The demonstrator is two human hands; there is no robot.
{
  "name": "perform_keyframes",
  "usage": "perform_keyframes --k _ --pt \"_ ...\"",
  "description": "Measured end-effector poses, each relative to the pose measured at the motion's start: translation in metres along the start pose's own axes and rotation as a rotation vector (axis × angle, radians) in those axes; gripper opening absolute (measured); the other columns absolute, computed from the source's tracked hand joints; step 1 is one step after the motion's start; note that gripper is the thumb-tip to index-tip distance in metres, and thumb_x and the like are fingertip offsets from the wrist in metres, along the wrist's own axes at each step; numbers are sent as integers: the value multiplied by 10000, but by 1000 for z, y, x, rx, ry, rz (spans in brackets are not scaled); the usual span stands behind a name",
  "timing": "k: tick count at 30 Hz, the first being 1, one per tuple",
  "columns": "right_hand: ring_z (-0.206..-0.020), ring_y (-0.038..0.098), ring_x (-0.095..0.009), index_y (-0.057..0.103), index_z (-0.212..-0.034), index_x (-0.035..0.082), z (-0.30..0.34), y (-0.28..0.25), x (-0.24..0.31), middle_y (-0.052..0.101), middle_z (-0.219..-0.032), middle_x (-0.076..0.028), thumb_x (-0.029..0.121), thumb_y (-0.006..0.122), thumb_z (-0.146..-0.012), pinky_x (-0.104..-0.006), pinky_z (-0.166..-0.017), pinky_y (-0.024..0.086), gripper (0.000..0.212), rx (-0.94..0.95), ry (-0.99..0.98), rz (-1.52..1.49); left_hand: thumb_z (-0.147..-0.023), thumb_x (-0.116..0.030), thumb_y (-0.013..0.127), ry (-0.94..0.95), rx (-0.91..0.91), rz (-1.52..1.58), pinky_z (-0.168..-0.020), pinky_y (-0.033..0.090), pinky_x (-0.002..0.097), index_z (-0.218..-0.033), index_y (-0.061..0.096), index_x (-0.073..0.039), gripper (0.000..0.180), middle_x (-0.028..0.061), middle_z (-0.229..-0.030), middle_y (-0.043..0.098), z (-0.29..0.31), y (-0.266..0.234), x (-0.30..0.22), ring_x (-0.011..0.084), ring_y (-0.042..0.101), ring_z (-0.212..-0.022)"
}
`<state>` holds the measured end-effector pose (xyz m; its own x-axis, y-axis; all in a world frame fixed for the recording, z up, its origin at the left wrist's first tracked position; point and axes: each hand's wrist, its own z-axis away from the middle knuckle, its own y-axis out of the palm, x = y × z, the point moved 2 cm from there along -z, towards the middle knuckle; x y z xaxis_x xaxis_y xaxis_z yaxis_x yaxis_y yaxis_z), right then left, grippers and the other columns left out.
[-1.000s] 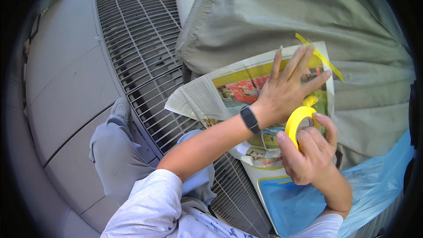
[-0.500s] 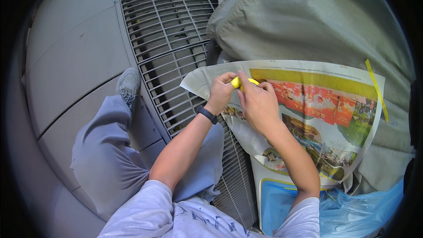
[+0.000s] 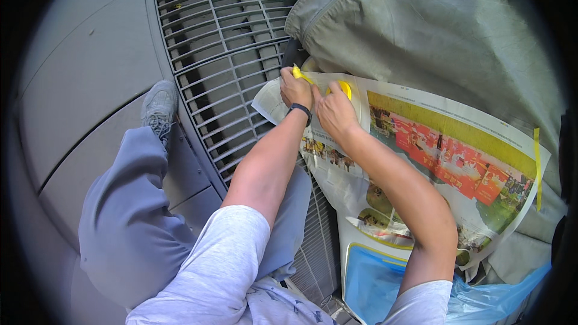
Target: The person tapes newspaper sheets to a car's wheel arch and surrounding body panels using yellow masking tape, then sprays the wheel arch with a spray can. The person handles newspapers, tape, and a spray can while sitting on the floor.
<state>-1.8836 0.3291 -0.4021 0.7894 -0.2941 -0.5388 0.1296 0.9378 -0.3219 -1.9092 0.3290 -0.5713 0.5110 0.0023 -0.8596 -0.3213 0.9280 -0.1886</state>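
A roll of yellow tape (image 3: 345, 88) is gripped in my right hand (image 3: 336, 111) over the upper left part of a printed newspaper sheet (image 3: 385, 99). My left hand (image 3: 295, 89), wearing a dark wristband, pinches the free end of the tape (image 3: 302, 76) beside the sheet's top edge. A short length of tape runs between the two hands. The newspaper lies against a grey-green fabric cover (image 3: 415, 30). A separate yellow tape strip (image 3: 537, 171) sits along the sheet's right edge, reaching onto the cover.
A metal floor grate (image 3: 232, 60) runs along the left of the cover, with grey paving (image 3: 90, 96) beyond it. At the lower right is a blue plastic bag (image 3: 500, 301) beside a blue panel with a pale rim (image 3: 370, 283). My shoe (image 3: 159, 105) rests on the paving.
Both hands have moved up and left to the newspaper's upper edge. They have spread apart, drawing the tape end away from the roll. The camera view has also shifted.
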Motion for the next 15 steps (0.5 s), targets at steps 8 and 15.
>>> perform_keyframes --k 8,15 --pt "-688 681 -162 538 -1440 -111 -32 14 2 725 -764 -22 184 480 -1007 -389 -982 343 527 63 -22 78 -928 -130 609 -44 4 -115 -886 508 523 -1099 566 -77 185 175 -1183 617 -14 4 -8 432 634 -1082" --pt "-734 721 -170 652 -1291 -54 -28 10 1 751 -795 -45 202 508 -984 -400 -1012 353 425 -105 71 28 -932 -201 688 393 158 51 -1105 411 444 -1437 530 -69 545 152 -1423 529 22 -15 7 372 506 -1310"
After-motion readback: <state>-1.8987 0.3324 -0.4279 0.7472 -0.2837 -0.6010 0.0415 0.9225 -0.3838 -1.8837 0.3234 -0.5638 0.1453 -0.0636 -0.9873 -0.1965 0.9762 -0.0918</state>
